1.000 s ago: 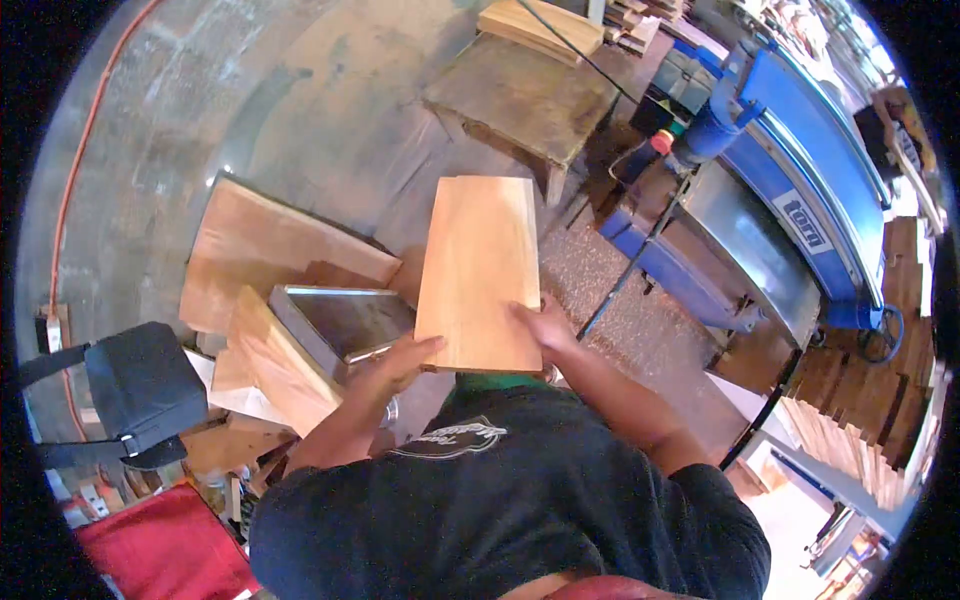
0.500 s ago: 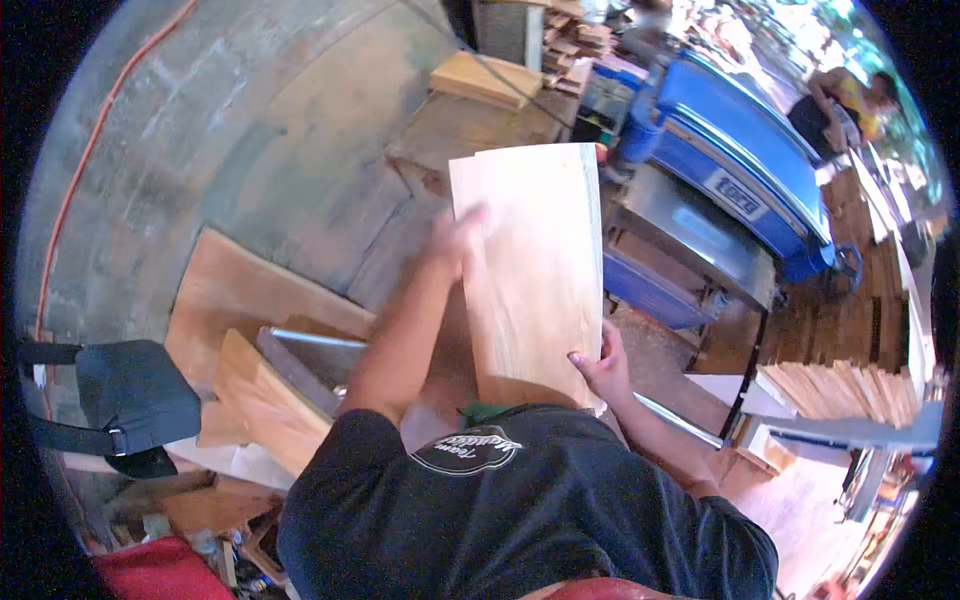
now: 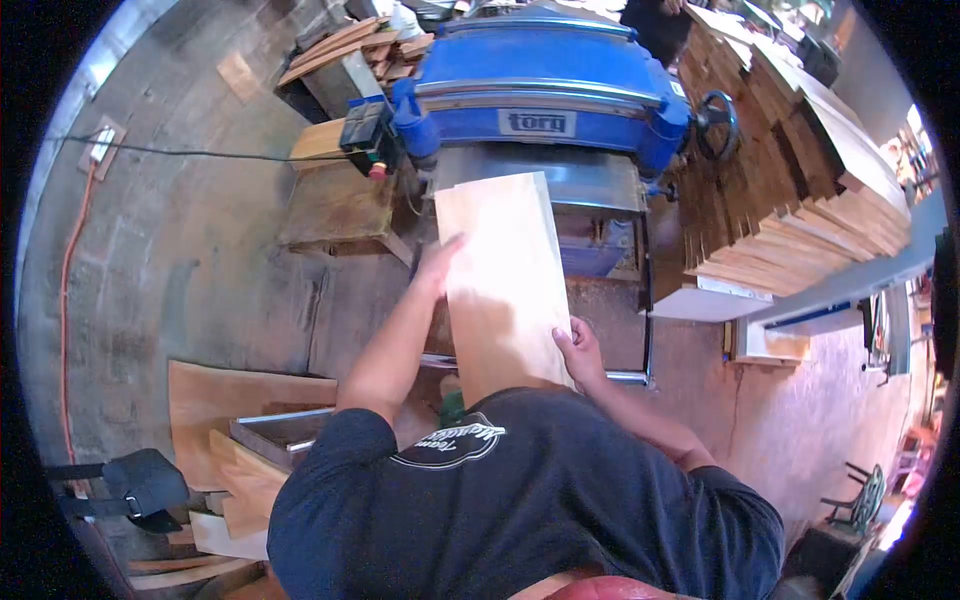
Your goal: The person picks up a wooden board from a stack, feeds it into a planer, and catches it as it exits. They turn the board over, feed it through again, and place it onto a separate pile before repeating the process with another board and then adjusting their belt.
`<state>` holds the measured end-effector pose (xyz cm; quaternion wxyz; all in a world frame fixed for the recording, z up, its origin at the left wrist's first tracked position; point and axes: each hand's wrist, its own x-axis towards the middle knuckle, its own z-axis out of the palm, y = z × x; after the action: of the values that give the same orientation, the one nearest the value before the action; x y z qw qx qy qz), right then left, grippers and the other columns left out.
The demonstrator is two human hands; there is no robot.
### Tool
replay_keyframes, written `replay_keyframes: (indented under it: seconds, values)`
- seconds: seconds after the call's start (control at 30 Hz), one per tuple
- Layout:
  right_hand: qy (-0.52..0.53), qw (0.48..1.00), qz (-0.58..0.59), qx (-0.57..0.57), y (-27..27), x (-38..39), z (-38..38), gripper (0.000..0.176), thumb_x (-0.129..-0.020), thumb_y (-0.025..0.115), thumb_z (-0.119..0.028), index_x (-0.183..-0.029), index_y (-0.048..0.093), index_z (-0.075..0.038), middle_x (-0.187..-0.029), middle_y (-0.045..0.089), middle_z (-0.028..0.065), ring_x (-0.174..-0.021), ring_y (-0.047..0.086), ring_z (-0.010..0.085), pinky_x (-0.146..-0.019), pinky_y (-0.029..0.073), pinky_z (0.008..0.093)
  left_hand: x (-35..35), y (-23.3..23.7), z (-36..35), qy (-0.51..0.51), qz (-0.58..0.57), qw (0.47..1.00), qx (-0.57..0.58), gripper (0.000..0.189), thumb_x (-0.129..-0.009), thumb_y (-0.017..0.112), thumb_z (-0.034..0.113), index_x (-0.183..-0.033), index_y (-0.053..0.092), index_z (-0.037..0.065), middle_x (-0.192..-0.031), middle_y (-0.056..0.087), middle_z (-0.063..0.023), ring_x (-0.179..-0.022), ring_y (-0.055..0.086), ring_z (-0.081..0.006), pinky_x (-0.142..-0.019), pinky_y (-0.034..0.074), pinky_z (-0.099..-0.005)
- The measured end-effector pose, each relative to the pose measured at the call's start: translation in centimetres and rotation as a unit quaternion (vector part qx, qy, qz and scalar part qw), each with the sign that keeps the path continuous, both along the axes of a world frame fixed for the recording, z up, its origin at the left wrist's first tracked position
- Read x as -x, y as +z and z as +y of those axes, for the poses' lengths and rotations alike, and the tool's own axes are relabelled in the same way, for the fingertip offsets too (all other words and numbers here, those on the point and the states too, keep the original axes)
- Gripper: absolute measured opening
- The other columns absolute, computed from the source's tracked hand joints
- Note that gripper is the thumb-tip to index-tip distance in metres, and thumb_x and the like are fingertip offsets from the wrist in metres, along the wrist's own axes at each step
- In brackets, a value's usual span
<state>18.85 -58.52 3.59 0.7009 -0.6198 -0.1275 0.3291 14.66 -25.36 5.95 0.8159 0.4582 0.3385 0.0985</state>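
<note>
Pale wooden boards (image 3: 505,280), at least two lying together with slightly offset ends, stand out lengthwise in front of my body. My left hand (image 3: 438,266) grips their left edge about halfway up, thumb on the top face. Lower down on the right edge, my right hand (image 3: 580,350) is closed round the boards, thumb on top and fingers partly hidden beneath. The far end of the boards overlaps the view of the metal bed (image 3: 600,180) of a blue machine (image 3: 540,65); whether they touch cannot be told.
A tall stack of boards (image 3: 800,240) stands on the right, beside the machine's handwheel (image 3: 716,124). To the left are a low wooden table (image 3: 335,205) and a black switch box (image 3: 366,128). Loose panels (image 3: 225,395) lie at lower left. Part of a person (image 3: 655,25) shows behind the machine.
The view has swung right, so the blue machine is now straight ahead. Both hands still hold the boards, which have turned along with my body.
</note>
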Motion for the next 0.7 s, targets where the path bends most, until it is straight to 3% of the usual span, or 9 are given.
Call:
replay_keyframes:
  seconds: [0.07,0.13,0.23,0.33,0.43,0.63,0.7]
  values:
    - [-0.027,0.999,0.023,0.009,-0.8,-1.2,-1.0,0.039,-0.090,0.062,-0.014,-0.122,0.049,0.005,-0.103,0.064,0.0089,-0.091,0.061,0.0119,-0.080,0.050,0.0276,1.1,1.7,-5.5,-0.038,0.052,0.998,0.027,0.043,-0.089,0.063,0.027,-0.120,0.054,-0.001,-0.109,0.064,-0.0158,-0.093,0.066,-0.0275,-0.079,0.056,-0.0446]
    - [-0.053,0.998,0.038,0.015,-1.4,-2.7,-1.6,0.039,-0.090,0.063,-0.017,-0.121,0.050,0.005,-0.100,0.065,0.0084,-0.087,0.061,0.0115,-0.077,0.050,0.0276,2.6,-1.2,-8.9,-0.065,0.081,0.994,0.040,0.041,-0.088,0.065,0.024,-0.118,0.055,-0.002,-0.106,0.065,-0.0160,-0.089,0.067,-0.0275,-0.075,0.057,-0.0437]
    - [-0.072,0.995,0.056,0.044,-2.6,-5.0,-1.8,0.042,-0.090,0.064,-0.022,-0.120,0.052,0.005,-0.097,0.065,0.0093,-0.084,0.061,0.0117,-0.074,0.050,0.0277,4.3,-1.6,-13.1,-0.117,0.119,0.985,0.031,0.043,-0.086,0.068,0.025,-0.116,0.056,-0.003,-0.102,0.066,-0.0154,-0.085,0.068,-0.0278,-0.071,0.059,-0.0419]
    - [-0.105,0.992,0.011,0.074,-3.8,-7.8,-1.0,0.043,-0.089,0.066,-0.026,-0.118,0.054,0.004,-0.097,0.065,0.0095,-0.084,0.060,0.0127,-0.074,0.049,0.0281,5.8,-4.6,-14.7,-0.111,0.185,0.976,-0.016,0.036,-0.084,0.070,0.025,-0.110,0.061,0.001,-0.094,0.065,-0.0118,-0.085,0.066,-0.0246,-0.067,0.057,-0.0382]
    - [-0.113,0.985,0.012,0.129,-1.7,-10.3,0.1,0.042,-0.089,0.066,-0.027,-0.115,0.057,0.004,-0.097,0.065,0.0094,-0.085,0.060,0.0140,-0.075,0.049,0.0288,6.2,-3.5,-15.7,-0.103,0.184,0.974,0.086,0.027,-0.083,0.072,0.026,-0.096,0.063,0.004,-0.081,0.065,-0.0078,-0.064,0.062,-0.0148,-0.057,0.054,-0.0282]
    - [-0.068,0.986,0.080,0.128,-1.2,-11.7,1.3,0.044,-0.091,0.063,-0.030,-0.119,0.054,0.003,-0.103,0.064,0.0114,-0.093,0.060,0.0164,-0.080,0.050,0.0307,5.3,-4.9,-13.3,-0.129,0.230,0.961,0.084,0.026,-0.083,0.072,0.031,-0.085,0.062,0.007,-0.074,0.063,-0.0053,-0.062,0.060,-0.0139,-0.058,0.053,-0.0290]
    - [0.008,0.961,0.270,-0.056,-2.6,-11.3,-0.1,0.047,-0.092,0.061,-0.031,-0.123,0.050,0.003,-0.110,0.061,0.0139,-0.099,0.061,0.0201,-0.084,0.051,0.0338,5.1,-4.3,-13.6,-0.126,0.247,0.958,0.068,0.026,-0.084,0.071,0.033,-0.085,0.061,0.009,-0.071,0.061,-0.0041,-0.059,0.059,-0.0127,-0.056,0.053,-0.0287]
